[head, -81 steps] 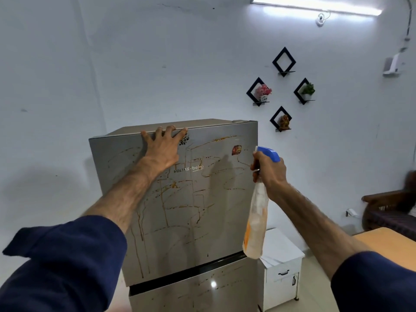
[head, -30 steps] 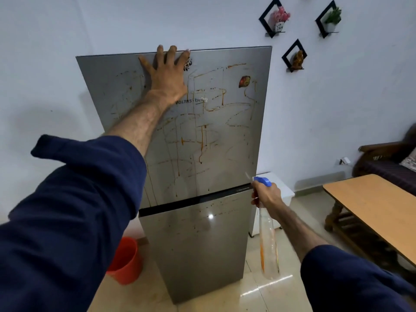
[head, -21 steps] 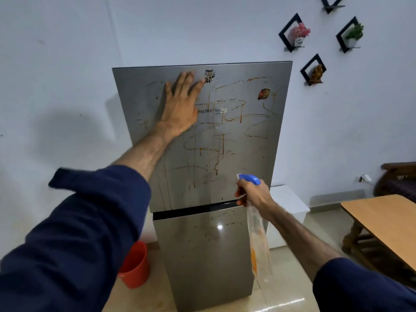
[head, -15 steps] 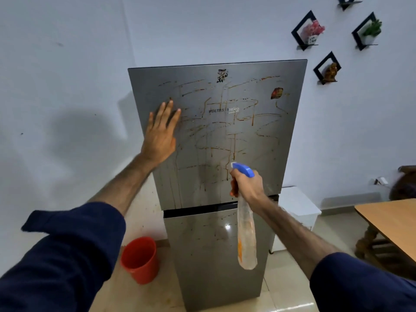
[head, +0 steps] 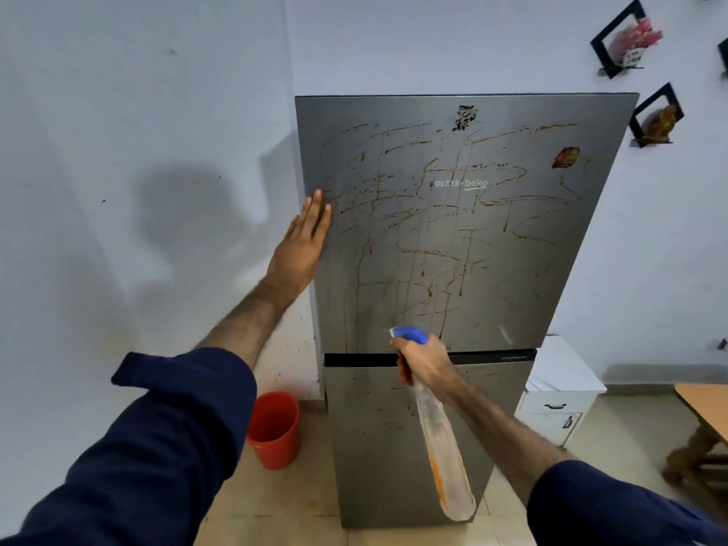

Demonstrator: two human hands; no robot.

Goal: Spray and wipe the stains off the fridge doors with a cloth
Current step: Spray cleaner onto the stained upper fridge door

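The steel fridge (head: 453, 238) stands against the far wall, its upper door streaked with brown drips and runs, fewer on the lower door. The left hand (head: 301, 246) lies flat, fingers straight, at the door's left edge. The right hand (head: 423, 362) is wrapped around a blue-topped spray bottle (head: 445, 455). A red bucket (head: 273, 429) sits left, a white cabinet (head: 559, 396) right.

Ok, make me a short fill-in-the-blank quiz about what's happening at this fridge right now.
1. The right hand grips a ____ bottle with a blue head.
2. The left hand lies open at the upper door's ____ edge.
3. The bucket beside the fridge is ____.

Missing words: spray; left; red
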